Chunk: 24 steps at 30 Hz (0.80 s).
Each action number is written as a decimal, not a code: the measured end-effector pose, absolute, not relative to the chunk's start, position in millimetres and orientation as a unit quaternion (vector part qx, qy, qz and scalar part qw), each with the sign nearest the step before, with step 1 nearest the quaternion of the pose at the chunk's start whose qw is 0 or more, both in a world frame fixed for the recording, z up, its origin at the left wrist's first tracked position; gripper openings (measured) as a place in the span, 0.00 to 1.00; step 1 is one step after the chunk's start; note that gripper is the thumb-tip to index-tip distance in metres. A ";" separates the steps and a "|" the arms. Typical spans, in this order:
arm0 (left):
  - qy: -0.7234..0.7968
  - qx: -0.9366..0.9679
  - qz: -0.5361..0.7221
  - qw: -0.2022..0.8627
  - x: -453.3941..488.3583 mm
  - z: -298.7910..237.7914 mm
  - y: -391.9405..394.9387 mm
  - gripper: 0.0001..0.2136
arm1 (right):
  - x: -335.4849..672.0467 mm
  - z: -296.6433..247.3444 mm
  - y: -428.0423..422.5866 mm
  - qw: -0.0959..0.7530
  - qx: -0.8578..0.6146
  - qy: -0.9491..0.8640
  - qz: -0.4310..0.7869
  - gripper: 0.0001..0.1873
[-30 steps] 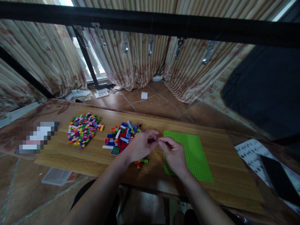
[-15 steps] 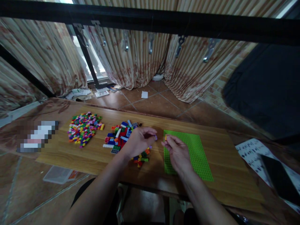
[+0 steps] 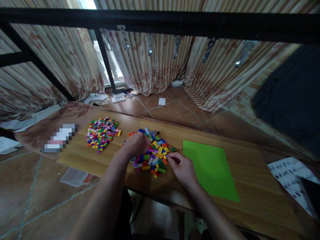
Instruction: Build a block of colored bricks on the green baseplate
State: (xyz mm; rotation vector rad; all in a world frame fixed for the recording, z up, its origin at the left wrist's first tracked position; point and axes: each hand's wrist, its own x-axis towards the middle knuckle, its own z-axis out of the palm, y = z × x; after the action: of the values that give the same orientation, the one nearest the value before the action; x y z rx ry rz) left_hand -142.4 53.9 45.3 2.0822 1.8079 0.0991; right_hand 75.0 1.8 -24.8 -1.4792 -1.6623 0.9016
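Note:
A heap of toy building bricks [image 3: 153, 156] in many colours lies on the wooden table. My left hand [image 3: 136, 145] is over the heap's left part, fingers curled down and mostly hidden by the back of the hand; what they hold cannot be made out. At the right edge of the heap is my right hand [image 3: 183, 167], thumb and forefinger drawn together beside yellow and orange bricks. A tiny purple spot shows at those fingertips, too small to name. Just right of this hand, the green baseplate [image 3: 211, 170] lies flat, its studs bare.
A second heap, of smaller bricks [image 3: 102, 133], sits on the table [image 3: 252, 176] at the left. Beyond it lies a pixelated object [image 3: 60, 138]. A printed sheet [image 3: 291, 180] and a dark device [image 3: 308, 190] are at the right. A black bar [image 3: 160, 21] crosses above.
The view has swung left, so the scene sits further right. Both hands have moved apart and leftward to the heap; the yellow brick earlier in my right fingertips no longer shows there.

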 end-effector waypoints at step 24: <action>0.681 0.723 0.040 0.113 -92.2 29.0 53.8 0.15 | 83.5 -16.9 -2.6 0.400 -0.547 -0.632 0.375 0.11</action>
State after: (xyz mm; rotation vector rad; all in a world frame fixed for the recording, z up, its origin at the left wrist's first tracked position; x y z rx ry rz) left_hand -92.2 53.8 29.0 2.1195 1.9969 0.1159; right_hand 83.5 -2.6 -16.9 -1.3843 -1.5989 0.9495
